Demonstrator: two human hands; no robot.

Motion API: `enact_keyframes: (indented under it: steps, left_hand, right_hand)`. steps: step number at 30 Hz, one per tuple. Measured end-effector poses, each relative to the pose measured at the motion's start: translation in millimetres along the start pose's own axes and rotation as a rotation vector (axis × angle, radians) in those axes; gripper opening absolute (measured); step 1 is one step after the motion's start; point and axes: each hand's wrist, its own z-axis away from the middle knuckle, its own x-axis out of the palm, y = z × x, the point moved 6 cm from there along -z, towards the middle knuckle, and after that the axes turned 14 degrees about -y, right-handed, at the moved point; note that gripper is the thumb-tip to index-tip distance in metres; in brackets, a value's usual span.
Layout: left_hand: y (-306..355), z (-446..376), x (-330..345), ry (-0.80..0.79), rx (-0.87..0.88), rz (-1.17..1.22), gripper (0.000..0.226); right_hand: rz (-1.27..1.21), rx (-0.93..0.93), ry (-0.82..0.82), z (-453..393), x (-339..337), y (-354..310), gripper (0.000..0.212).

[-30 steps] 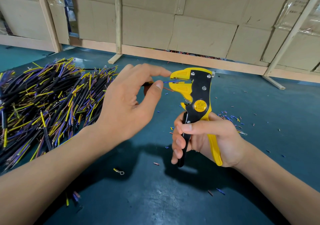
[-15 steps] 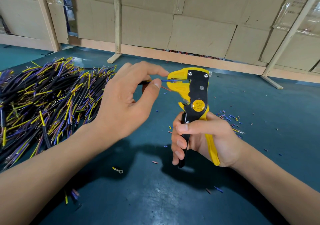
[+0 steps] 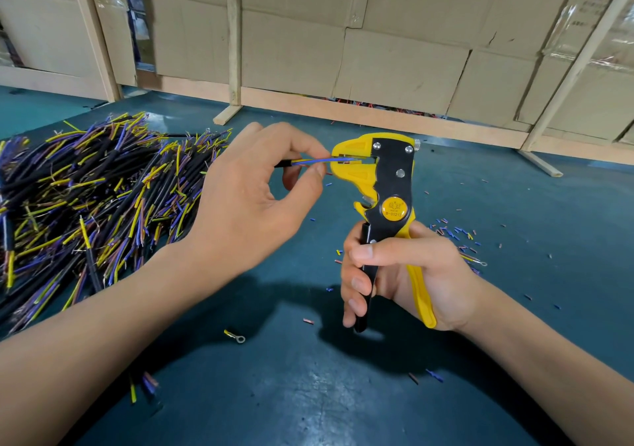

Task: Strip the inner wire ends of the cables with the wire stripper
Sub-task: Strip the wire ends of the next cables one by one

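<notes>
A dark teal counter (image 3: 308, 394) carries a big heap of cables (image 3: 85, 198) on the left, a ring terminal (image 3: 236, 337), and scattered insulation scraps (image 3: 456, 234) on the right.

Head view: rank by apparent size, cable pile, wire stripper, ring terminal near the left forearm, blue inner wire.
1. cable pile, partly cut off by the left frame edge
2. wire stripper, held upright by the right hand
3. blue inner wire, pinched by the left hand
4. ring terminal; similar to the wire's visible stretch, so 3 and 4 are unsure
</notes>
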Motion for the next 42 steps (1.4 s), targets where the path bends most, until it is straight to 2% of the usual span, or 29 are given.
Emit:
enact_keyframes:
  steps: [8, 13, 20, 24, 28, 31, 34, 37, 42]
  left_hand:
    - [2.5, 0.0, -3.0, 0.032, 0.015, -0.041, 0.013]
    - [1.7, 1.2, -1.7, 0.014, -0.010, 0.050, 0.003]
    - [1.9, 0.6, -3.5, -0.010, 0.010, 0.111, 0.011]
    - [7.7, -1.5, -4.4, 0.000, 0.066, 0.002, 0.014]
    - [8.4, -4.6, -3.6, -0.050, 0.079, 0.031, 0.022]
    - [2.6, -2.3, 4.5, -0.175, -0.002, 0.130, 0.030]
    - [-2.7, -0.1, 9.3, -0.233, -0.073, 0.165, 0.023]
    - [-4.6, -2.9, 3.9, -0.220, -0.070, 0.221, 0.019]
    - [-5.2, -4.7, -1.9, -0.144, -0.090, 0.122, 0.015]
  right_hand:
    - [-0.005, 0.000, -0.020, -0.5, 1.0, 0.2, 0.010]
    - [0.003, 0.005, -0.006, -0.5, 0.4, 0.5, 0.014]
    - [-0.007, 0.006, 0.006, -1.0, 0.7, 0.2, 0.012]
    - [-0.005, 0.003, 0.008, -1.2, -0.3, 0.7, 0.012]
    - [-0.017, -0.002, -0.008, -1.1, 0.0, 0.8, 0.010]
    - [-0.027, -0.002, -0.003, -1.0, -0.8, 1.5, 0.010]
    - [-0.028, -0.002, -0.003, -0.9, -1.3, 1.6, 0.011]
    - [-0.024, -0.004, -0.007, -0.7, -0.9, 0.9, 0.011]
    - [-0.016, -0.007, -0.011, -0.8, 0.1, 0.1, 0.011]
